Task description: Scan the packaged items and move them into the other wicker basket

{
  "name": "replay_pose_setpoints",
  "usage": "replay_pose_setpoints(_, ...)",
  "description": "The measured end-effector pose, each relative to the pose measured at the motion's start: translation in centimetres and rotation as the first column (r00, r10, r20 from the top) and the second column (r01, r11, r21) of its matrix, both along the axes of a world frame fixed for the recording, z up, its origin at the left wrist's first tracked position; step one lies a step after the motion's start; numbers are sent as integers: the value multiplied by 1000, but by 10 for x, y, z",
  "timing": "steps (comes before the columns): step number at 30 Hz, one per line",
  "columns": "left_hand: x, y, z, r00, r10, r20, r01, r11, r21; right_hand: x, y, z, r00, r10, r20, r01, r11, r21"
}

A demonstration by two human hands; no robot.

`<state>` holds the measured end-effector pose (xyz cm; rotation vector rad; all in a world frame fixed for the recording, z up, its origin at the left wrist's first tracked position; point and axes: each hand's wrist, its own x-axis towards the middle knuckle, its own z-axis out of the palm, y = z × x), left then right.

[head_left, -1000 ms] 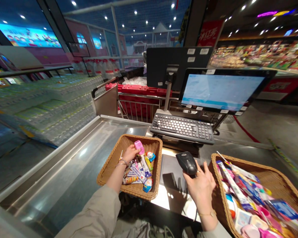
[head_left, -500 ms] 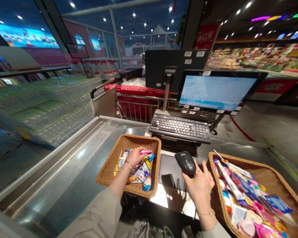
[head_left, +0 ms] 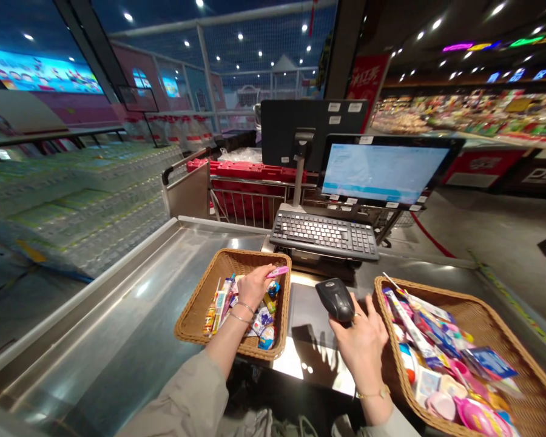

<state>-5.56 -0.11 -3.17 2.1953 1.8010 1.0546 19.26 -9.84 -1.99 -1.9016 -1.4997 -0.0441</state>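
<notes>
My left hand (head_left: 255, 287) is closed on a small pink item (head_left: 277, 272) whose kind I cannot make out. It hovers over the left wicker basket (head_left: 192, 303), where several small packaged sweets and goods lie, among them a blue and white wrapped piece (head_left: 266, 337). In my right hand (head_left: 363, 337) is a black barcode scanner (head_left: 335, 298), its head tilted toward the left basket. Beside that hand stands the right wicker basket (head_left: 505, 309), holding many colourful packages and a bright pink plastic item (head_left: 475, 416).
Behind the baskets sit a black keyboard (head_left: 325, 233) and a lit monitor (head_left: 386, 173). A second screen (head_left: 312, 130) shows its back. The steel counter (head_left: 118, 315) extends left, with a metal cart (head_left: 248, 203) beyond. Stacked bottle packs (head_left: 82, 200) stand at left.
My left hand has risen slightly with the pink item, which is now tilted upward to the right. My right hand keeps the scanner in nearly the same place. The view has shifted a little.
</notes>
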Motion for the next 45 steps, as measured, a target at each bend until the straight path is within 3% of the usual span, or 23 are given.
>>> replay_pose_setpoints(5, 14, -4, 9, 996, -78, 53, 73, 994, 81, -2, -4, 4, 1000, 12, 10, -13, 999, 29)
replay_pose_setpoints(17, 49, -4, 4, 982, -188, -7, 180, 930, 320, -1, -12, 14, 991, 90, 97, -93, 995, 24)
replay_pose_setpoints(31, 83, -2, 12, 981, -143, -130, 182, 908, 377, 9, -19, 23, 983, 101, 155, -103, 995, 7)
replay_pose_setpoints(45, 114, 3, 11, 969, -221, -113, 248, 884, 396, 26, -31, 24, 989, 55, 134, -56, 998, 3)
